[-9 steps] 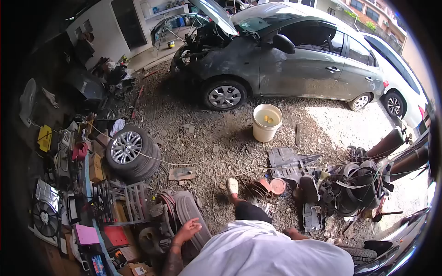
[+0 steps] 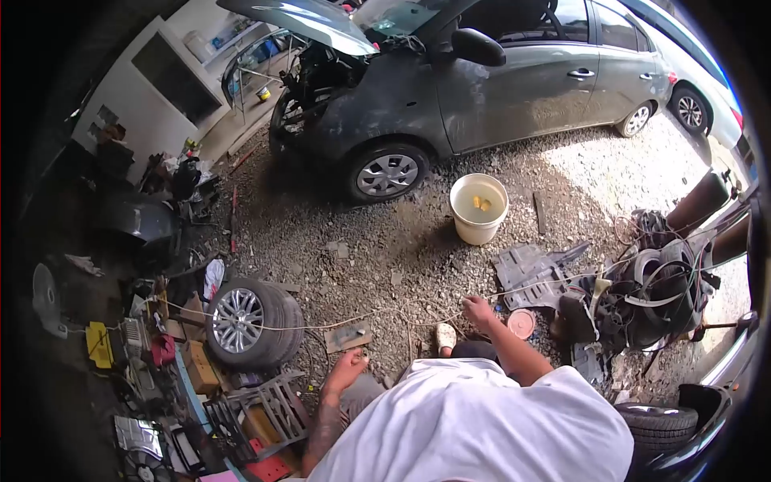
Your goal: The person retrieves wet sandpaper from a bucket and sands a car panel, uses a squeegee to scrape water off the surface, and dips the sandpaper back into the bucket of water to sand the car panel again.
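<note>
My left hand [image 2: 348,369] is at the lower middle, its fingers curled together, to the right of the stacked tires [image 2: 255,321] and just below a flat board [image 2: 348,336]. Whether it holds anything is too small to tell. My right hand [image 2: 479,312] reaches forward with its fingers closed, left of a round reddish disc [image 2: 521,323]; what is inside it, if anything, is hidden. Beyond it stands a white bucket [image 2: 479,210] with yellow pieces inside. A thin cord [image 2: 321,326] crosses the gravel near both hands.
A grey car [image 2: 514,96] with its hood raised stands ahead on gravel. Car parts and boxes [image 2: 198,365] crowd the left side. Hoses and parts [image 2: 654,297] are heaped at the right, near dark cylinders [image 2: 697,201]. A tire [image 2: 657,426] lies at the lower right.
My right hand and forearm have come into view, reaching forward. My left hand has moved up and slightly right, its fingers more curled. The view has shifted and tilted.
</note>
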`<action>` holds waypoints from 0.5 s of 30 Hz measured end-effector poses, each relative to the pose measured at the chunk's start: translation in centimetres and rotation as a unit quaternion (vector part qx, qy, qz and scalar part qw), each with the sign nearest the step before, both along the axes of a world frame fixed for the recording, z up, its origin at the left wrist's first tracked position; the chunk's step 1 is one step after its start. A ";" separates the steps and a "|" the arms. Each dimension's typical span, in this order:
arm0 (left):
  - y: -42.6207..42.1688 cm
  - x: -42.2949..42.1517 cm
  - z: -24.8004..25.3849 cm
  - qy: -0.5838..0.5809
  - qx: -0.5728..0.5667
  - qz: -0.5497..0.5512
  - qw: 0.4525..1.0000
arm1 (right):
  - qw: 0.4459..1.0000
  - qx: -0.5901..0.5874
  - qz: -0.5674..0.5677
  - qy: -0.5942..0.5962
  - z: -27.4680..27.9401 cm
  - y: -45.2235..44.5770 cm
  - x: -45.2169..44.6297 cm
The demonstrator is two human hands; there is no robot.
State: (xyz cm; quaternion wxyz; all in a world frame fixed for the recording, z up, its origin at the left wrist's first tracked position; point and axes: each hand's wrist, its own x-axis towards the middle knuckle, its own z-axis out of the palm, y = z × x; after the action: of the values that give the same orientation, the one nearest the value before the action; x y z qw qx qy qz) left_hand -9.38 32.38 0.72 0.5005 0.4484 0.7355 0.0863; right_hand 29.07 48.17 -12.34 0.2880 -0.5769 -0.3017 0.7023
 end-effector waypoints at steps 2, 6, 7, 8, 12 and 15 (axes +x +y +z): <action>3.4 -2.9 -2.5 -0.057 0.021 -0.004 0.998 | 0.988 0.093 0.040 0.116 4.1 4.5 -3.8; 11.7 -5.5 -2.4 -0.172 0.007 0.171 0.970 | 0.975 0.147 0.157 0.052 8.3 9.0 -5.6; 14.0 -6.6 -3.2 -0.160 0.009 0.139 0.977 | 0.979 0.123 0.161 0.022 7.3 9.7 -4.9; 17.0 -7.9 -4.1 -0.151 0.016 0.109 0.982 | 0.986 0.104 0.130 -0.006 5.0 10.1 -4.1; 32.5 -12.0 -3.3 -0.088 0.080 -0.044 0.992 | 0.950 -0.058 -0.005 -0.308 -5.9 8.6 3.5; 48.2 -17.0 -4.3 0.020 0.154 -0.080 0.985 | 0.807 -0.183 -0.228 -0.514 -17.3 0.9 8.3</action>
State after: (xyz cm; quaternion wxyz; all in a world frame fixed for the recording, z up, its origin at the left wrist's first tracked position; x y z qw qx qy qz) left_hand -26.35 80.57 -3.56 0.4164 0.5789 0.6850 0.1493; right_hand 37.37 49.11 -29.69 0.1313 -0.9476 -0.1313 0.2598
